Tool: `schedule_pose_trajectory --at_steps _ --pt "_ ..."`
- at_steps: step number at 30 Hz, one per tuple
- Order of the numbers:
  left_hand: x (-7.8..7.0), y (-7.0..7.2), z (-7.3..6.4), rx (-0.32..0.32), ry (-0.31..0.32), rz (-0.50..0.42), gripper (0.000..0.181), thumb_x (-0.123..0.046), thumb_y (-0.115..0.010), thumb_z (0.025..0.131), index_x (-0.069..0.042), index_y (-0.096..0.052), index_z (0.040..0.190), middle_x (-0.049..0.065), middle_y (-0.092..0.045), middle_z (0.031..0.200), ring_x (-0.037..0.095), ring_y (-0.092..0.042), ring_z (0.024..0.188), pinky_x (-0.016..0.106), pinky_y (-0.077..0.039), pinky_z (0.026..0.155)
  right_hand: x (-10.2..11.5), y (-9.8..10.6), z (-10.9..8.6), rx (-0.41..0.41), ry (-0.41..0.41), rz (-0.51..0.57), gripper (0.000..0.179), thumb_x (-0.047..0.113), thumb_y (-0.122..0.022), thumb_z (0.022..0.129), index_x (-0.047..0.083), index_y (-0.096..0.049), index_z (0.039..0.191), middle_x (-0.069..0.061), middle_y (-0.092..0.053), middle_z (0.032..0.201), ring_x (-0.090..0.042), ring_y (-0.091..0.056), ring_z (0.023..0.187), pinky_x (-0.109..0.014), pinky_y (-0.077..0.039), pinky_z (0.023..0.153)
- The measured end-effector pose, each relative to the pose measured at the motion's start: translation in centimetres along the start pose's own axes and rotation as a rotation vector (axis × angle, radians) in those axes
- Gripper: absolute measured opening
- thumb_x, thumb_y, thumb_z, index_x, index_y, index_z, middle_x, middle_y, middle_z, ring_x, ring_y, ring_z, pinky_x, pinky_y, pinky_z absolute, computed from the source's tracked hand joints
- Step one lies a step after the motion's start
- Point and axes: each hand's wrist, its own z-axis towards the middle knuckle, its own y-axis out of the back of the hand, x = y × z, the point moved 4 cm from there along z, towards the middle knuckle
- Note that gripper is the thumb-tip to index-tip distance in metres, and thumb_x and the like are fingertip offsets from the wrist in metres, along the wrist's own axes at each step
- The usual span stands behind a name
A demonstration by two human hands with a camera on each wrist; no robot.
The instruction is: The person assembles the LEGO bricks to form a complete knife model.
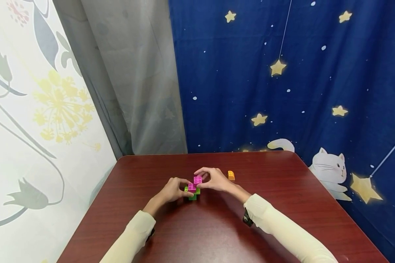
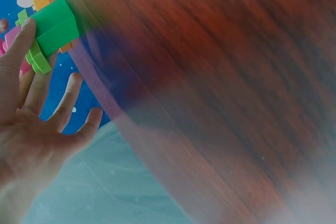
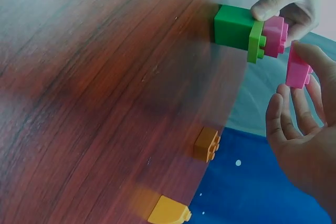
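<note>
My left hand (image 1: 174, 189) pinches a small stack of toy building bricks between thumb and fingers. The stack has a dark green block (image 3: 233, 26) at the bottom, a lime green brick (image 3: 255, 42) above it and a pink brick (image 3: 273, 36) on top. My right hand (image 1: 217, 179) holds a second pink brick (image 3: 298, 70) by its sides, just above the stack; in the right wrist view a narrow gap shows between the two pink bricks. In the left wrist view, the left hand (image 2: 31, 135) has its thumb against the stack and other fingers spread.
An orange brick (image 3: 206, 144) and a yellow-orange curved brick (image 3: 168, 211) lie on the dark red wooden table (image 1: 197, 233), beyond the right hand. A blue star-patterned curtain (image 1: 230, 84) and a grey curtain (image 1: 145, 84) hang behind the table's far edge.
</note>
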Motion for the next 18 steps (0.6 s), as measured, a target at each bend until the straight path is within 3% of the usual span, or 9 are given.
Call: schedule_pose_trajectory --at_steps 10,18 --pt "0.2 0.0 0.0 -0.029 0.023 0.001 0.05 -0.038 -0.095 0.075 -0.01 -0.08 0.114 0.006 -0.078 0.11 0.022 -0.07 0.106 0.043 -0.057 0.093 0.4 -0.9 0.6 0.02 0.016 0.032 0.048 0.009 -0.088 0.083 0.001 -0.07 0.126 -0.011 -0.074 0.108 -0.035 -0.072 0.096 -0.058 -0.056 0.087" --pt "0.1 0.0 0.1 -0.039 0.009 -0.018 0.046 -0.036 -0.095 0.075 -0.012 -0.081 0.111 0.003 -0.079 0.107 0.017 -0.07 0.101 0.041 -0.058 0.09 0.2 -1.5 1.0 0.03 0.031 0.025 0.047 0.01 -0.089 0.083 0.0 -0.069 0.125 -0.012 -0.075 0.107 -0.034 -0.073 0.095 -0.058 -0.057 0.085"
